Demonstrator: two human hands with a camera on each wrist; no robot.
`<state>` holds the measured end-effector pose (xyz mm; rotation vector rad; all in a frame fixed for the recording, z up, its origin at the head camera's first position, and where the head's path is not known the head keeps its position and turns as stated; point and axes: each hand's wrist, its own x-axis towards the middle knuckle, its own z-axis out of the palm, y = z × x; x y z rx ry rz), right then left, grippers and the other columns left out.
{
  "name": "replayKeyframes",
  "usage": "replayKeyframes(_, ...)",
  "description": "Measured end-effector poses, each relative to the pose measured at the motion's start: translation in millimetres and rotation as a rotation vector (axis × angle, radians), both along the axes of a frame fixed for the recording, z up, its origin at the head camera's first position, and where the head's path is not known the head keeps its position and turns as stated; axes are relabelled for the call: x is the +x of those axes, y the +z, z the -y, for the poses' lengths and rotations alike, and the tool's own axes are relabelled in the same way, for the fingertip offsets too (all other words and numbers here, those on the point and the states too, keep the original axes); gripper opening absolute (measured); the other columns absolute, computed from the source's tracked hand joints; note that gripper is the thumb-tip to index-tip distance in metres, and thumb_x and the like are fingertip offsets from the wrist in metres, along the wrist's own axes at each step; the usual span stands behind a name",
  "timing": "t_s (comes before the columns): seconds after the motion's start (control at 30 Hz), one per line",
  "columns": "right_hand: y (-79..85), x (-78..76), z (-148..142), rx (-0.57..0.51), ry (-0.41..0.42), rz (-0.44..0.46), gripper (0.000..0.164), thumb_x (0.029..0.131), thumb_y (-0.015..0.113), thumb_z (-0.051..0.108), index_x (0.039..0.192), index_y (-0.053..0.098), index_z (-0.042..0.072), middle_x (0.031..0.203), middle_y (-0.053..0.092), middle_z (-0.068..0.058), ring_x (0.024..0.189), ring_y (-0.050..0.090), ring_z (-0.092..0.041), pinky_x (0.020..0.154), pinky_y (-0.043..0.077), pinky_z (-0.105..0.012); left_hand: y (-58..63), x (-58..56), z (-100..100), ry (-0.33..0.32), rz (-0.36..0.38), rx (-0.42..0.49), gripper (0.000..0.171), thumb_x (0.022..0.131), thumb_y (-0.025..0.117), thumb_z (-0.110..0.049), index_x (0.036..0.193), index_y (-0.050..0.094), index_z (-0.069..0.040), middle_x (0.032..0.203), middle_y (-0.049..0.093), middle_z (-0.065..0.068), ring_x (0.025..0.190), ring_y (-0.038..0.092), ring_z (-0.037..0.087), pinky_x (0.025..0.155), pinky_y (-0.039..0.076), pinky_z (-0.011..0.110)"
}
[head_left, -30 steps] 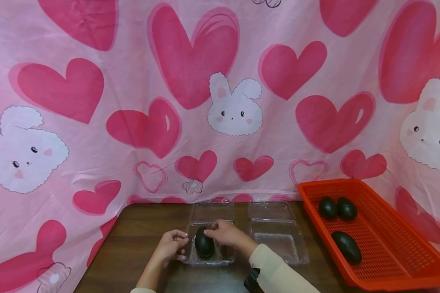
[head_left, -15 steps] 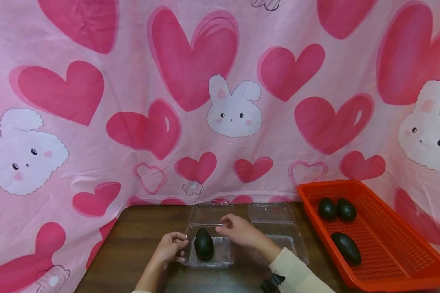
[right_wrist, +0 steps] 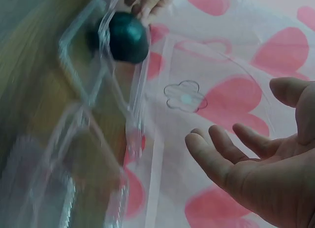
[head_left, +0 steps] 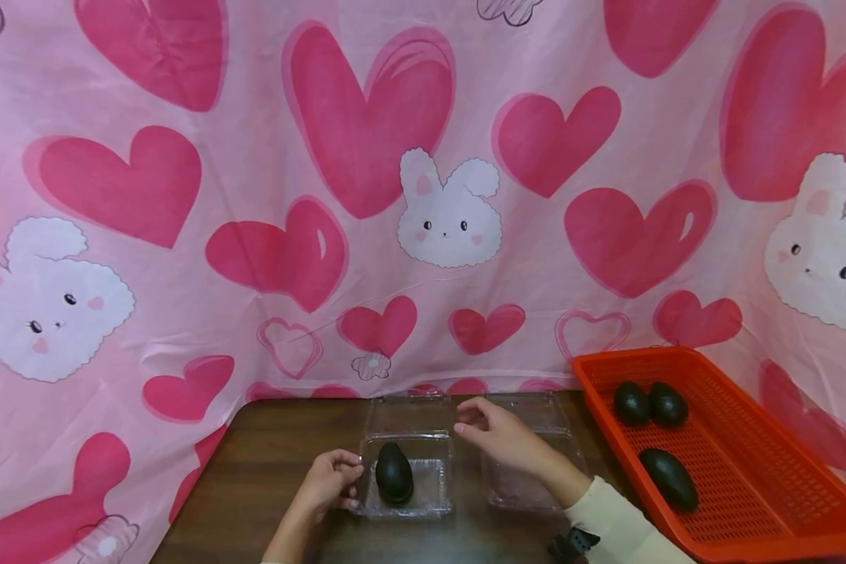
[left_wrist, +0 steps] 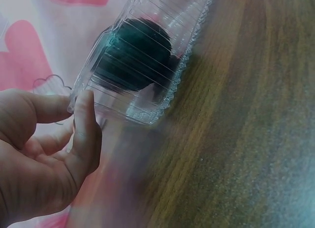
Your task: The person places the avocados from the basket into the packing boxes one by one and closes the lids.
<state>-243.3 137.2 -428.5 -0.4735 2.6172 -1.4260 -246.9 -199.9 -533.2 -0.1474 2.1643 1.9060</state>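
Observation:
One dark green avocado lies in the left half of a clear plastic clamshell container, whose lid stands open behind it. My left hand pinches the container's left rim between thumb and fingers, as the left wrist view shows up close on the rim. Over the second clear clamshell, to the right, hovers my right hand, its fingers spread and relaxed with nothing between them. In the right wrist view that hand is apart from both containers.
An orange-red plastic basket stands on the right of the wooden table. Two avocados sit side by side at its far end, and another avocado lies nearer. A pink heart-print cloth hangs behind.
My right hand has let go of the avocado, leaving it in the left container, and moved right over the second one. My left hand stays at the rim.

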Motion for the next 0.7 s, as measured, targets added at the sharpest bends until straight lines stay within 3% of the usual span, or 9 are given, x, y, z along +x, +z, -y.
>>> replayKeyframes(0.23, 6.5, -0.7, -24.4, 0.028, -0.085, -0.019, 0.042, 0.097, 0.071, 0.031, 0.131, 0.062, 0.008, 0.119, 0.071, -0.007, 0.110, 0.068, -0.028, 0.094, 0.061, -0.047, -1.8, -0.6, -0.4, 0.010, -0.003, -0.001, 0.021, 0.098, 0.063, -0.001, 0.114, 0.056, 0.011, 0.079, 0.054, 0.004, 0.062, 0.052, 0.017, 0.050, 0.059, 0.029)
replayKeyframes(0.7, 21.7, 0.3, -72.6, 0.107, -0.086, -0.045, 0.053, 0.098, 0.070, 0.039, 0.138, 0.056, 0.007, 0.133, 0.066, -0.015, 0.122, 0.064, -0.038, 0.097, 0.061, -0.049, -1.2, -1.0, -0.4, 0.008, -0.008, 0.000, 0.024, 0.099, 0.064, -0.002, 0.115, 0.054, 0.013, 0.077, 0.054, 0.004, 0.062, 0.052, 0.017, 0.050, 0.059, 0.030)
